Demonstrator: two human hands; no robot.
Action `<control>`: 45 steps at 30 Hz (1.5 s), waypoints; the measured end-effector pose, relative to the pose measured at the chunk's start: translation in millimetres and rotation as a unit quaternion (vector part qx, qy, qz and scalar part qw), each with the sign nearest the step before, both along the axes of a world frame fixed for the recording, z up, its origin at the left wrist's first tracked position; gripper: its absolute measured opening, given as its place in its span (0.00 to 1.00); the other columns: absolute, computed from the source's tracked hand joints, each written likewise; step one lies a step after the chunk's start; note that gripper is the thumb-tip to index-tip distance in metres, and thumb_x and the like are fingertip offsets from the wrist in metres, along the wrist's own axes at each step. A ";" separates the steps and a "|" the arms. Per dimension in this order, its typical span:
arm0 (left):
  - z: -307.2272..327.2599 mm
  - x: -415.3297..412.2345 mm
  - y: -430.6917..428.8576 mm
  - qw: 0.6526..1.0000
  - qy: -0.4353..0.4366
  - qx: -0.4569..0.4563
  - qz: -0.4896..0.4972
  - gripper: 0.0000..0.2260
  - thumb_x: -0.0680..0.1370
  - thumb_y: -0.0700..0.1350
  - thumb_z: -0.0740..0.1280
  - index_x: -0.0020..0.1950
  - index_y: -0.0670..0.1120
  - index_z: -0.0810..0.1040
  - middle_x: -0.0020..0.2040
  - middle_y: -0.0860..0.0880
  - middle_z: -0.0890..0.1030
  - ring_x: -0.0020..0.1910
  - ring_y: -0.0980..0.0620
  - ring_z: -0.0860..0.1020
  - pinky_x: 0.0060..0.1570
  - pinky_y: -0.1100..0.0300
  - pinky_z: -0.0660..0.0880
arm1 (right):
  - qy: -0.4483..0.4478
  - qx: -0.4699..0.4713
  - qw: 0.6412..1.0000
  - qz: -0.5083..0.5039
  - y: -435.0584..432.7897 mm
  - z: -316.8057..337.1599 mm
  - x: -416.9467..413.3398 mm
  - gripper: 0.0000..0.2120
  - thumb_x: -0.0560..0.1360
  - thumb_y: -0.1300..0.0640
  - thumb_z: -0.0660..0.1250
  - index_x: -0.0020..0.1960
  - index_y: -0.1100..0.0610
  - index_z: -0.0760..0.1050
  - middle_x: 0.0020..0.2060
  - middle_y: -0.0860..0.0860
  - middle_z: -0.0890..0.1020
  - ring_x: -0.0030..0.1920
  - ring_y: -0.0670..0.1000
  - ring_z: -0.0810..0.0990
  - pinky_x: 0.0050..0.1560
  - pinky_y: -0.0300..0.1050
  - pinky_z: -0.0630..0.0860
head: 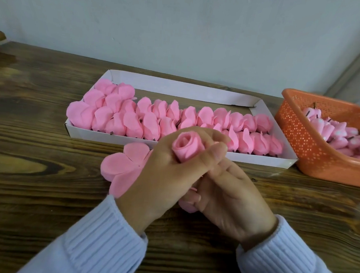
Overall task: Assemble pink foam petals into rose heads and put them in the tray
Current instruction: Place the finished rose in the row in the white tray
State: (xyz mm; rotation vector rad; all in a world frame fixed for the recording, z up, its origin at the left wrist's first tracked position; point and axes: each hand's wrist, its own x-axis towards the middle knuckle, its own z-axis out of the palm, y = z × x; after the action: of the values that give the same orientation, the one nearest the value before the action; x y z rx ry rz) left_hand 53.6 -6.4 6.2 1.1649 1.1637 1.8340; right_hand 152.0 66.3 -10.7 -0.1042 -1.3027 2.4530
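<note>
Left hand [160, 178] wraps rose head [187, 146], hiding the right hand's [232, 198] grip

The left sleeve [93, 243] and the right sleeve [281, 260] are soft and pale blue, or maybe light purple. Each ends in a thick cuff with knitted lines along it. The left hand [163, 173] and right hand [232, 198] are bare, with short nails.

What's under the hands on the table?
A flat pink petal piece lies on the wooden table, its lobes showing beside the left hand, which grips a rolled rose bud. The piece's middle and right side are covered by both hands, and the right hand hides its own grasp.
</note>
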 end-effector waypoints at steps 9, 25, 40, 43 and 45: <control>2.0 1.2 0.1 0.999 -0.029 0.043 0.003 0.18 0.71 0.47 0.71 0.57 0.54 0.69 0.43 0.53 0.84 0.30 0.58 0.78 0.26 0.63 0.76 | 0.031 -0.124 0.991 0.047 5.4 7.8 1.3 0.10 0.76 0.53 0.67 0.47 0.61 0.79 0.35 0.52 0.75 0.35 0.45 0.74 0.36 0.37 0.63; 12.3 -29.9 1.4 0.985 0.144 0.065 0.073 0.22 0.71 0.48 0.75 0.58 0.51 0.66 0.39 0.52 0.85 0.39 0.59 0.81 0.43 0.68 0.75 | -0.050 -0.134 0.990 0.014 6.9 7.8 -0.5 0.19 0.73 0.46 0.61 0.42 0.60 0.82 0.32 0.54 0.79 0.30 0.48 0.76 0.33 0.40 0.75; 40.2 -204.9 98.7 0.823 0.440 -0.241 0.268 0.12 0.77 0.47 0.68 0.61 0.52 0.78 0.43 0.50 0.80 0.47 0.50 0.78 0.56 0.60 0.72 | -0.056 -0.057 0.997 0.017 7.3 3.0 3.0 0.17 0.67 0.46 0.75 0.48 0.57 0.80 0.36 0.54 0.80 0.33 0.48 0.77 0.39 0.41 0.74; 27.2 -210.8 105.2 0.782 0.492 -0.281 0.261 0.13 0.77 0.52 0.67 0.61 0.55 0.78 0.50 0.50 0.80 0.58 0.44 0.76 0.65 0.49 0.68 | -0.057 -0.042 0.997 0.020 5.7 0.9 2.6 0.17 0.68 0.47 0.74 0.49 0.57 0.79 0.36 0.53 0.80 0.33 0.47 0.77 0.38 0.41 0.73; 20.8 -208.7 111.7 0.784 0.501 -0.281 0.235 0.12 0.77 0.52 0.67 0.61 0.56 0.78 0.56 0.51 0.81 0.60 0.45 0.76 0.65 0.49 0.66 | -0.056 -0.041 0.997 0.023 4.8 0.8 2.3 0.16 0.69 0.47 0.74 0.49 0.57 0.79 0.36 0.53 0.80 0.33 0.47 0.77 0.37 0.41 0.73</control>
State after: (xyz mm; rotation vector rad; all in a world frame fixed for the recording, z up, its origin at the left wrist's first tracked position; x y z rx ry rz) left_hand -155.1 105.2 27.0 1.5826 2.5723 0.8816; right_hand 154.3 71.2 -9.9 -0.2385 -1.2635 2.5731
